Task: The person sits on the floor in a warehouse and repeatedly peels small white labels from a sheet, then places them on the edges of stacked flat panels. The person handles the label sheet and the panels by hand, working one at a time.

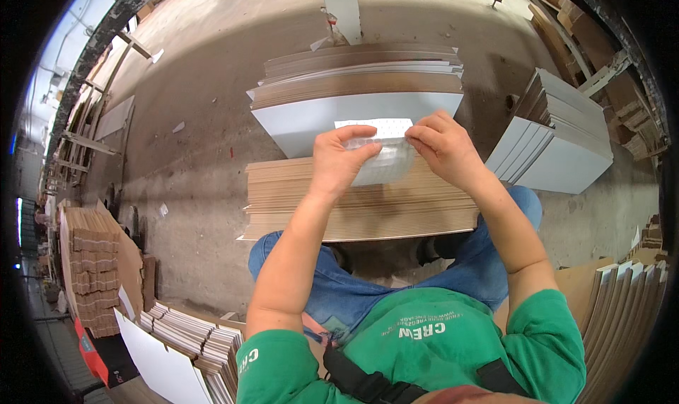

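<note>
Clear sheet [384, 169] hanging above a cardboard stack [361, 209]

Over the stack's far edge, the thin sheet is probably risking creases if pulled unevenly. Its white band's [389, 129] long axis is running roughly parallel to that edge, the clear part sagging toward the person. Left hand [338, 158] and right hand [447, 148] are pinching opposite sides. White-faced panels [346, 105] are standing beyond the stack.

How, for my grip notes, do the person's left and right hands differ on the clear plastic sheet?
The left hand holds the clear plastic sheet by its left side; the right hand by its upper right corner. The left thumb and forefinger look spread; the right ones pinch together. Both hands are bare.
</note>
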The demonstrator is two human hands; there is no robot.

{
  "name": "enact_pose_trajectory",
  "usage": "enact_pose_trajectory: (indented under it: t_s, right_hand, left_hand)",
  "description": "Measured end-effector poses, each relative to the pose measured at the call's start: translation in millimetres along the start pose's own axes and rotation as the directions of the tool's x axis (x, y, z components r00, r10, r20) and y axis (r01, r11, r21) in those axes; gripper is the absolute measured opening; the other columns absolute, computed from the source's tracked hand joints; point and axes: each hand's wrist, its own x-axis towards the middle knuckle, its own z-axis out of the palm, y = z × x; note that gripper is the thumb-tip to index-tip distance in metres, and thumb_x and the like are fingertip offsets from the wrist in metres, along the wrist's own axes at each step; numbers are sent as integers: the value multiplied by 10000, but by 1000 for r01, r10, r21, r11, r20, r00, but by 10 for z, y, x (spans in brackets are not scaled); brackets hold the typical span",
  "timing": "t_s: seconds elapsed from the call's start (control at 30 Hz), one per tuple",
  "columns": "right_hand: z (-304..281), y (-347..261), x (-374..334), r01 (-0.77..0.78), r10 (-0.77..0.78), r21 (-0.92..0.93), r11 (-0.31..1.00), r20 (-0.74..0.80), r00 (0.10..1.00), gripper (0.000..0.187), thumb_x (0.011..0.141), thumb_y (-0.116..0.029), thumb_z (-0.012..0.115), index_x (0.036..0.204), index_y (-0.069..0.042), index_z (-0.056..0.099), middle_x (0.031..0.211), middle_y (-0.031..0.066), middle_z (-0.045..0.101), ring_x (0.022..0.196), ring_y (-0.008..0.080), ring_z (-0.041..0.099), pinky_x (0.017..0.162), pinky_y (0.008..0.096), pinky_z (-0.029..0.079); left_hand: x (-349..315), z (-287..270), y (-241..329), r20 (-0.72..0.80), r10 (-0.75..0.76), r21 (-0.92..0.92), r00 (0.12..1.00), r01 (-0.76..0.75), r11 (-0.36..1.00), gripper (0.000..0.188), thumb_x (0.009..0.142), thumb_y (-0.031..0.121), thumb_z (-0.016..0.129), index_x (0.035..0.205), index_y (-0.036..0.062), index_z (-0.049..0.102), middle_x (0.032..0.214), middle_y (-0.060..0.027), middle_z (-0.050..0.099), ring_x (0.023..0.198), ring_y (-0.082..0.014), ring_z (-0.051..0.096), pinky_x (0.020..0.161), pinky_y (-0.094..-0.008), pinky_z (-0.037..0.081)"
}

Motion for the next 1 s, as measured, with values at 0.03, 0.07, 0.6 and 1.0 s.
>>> enact_pose_trajectory:
  t_s: [0.03, 0.07, 0.6, 1.0]
  right_hand:
    - [40, 2, 0, 15, -14, -31, 999, 12, 1000, 162, 702, -27, 644, 857, -46, 601, 830, 71, 566, 764, 235, 536, 639, 330, 472]
    - [70, -2, 3, 30, -28, -61, 998, 26, 999, 169, 696, -23, 649, 856, -47, 600, 836, 67, 563, 755, 228, 534, 626, 324, 474]
    - [333, 359, -26, -512, 416, 582, 631, 303, 857, 145, 858, -137, 553, 907, -7, 595, 810, 6, 578, 714, 76, 493, 648, 235, 432]
    - [1456, 2036, -315, -220, 429, -630, 745, 198, 882, 248, 744, -105, 523, 977, -24, 546, 1069, 135, 531, 1003, 290, 512, 782, 385, 493]
  left_hand:
    - [8, -15, -23, -1, 13, 7, 1000, -13, 1000, 211, 677, 39, 700, 885, 19, 671, 801, -44, 643, 711, -101, 579, 651, -232, 476]
    - [17, -33, -40, -2, 6, 18, 1000, -6, 1000, 213, 677, 39, 698, 887, 14, 669, 801, -48, 643, 711, -103, 581, 649, -232, 476]
    - [293, -390, -123, -207, -122, 80, 971, 141, 987, 229, 717, -7, 579, 926, 18, 671, 777, -50, 643, 612, -88, 541, 565, -224, 439]
    - [1093, -2869, -897, -520, 519, 817, 679, 573, 70, 220, 769, 176, 518, 927, 174, 670, 817, -158, 624, 868, -277, 587, 760, -429, 422]
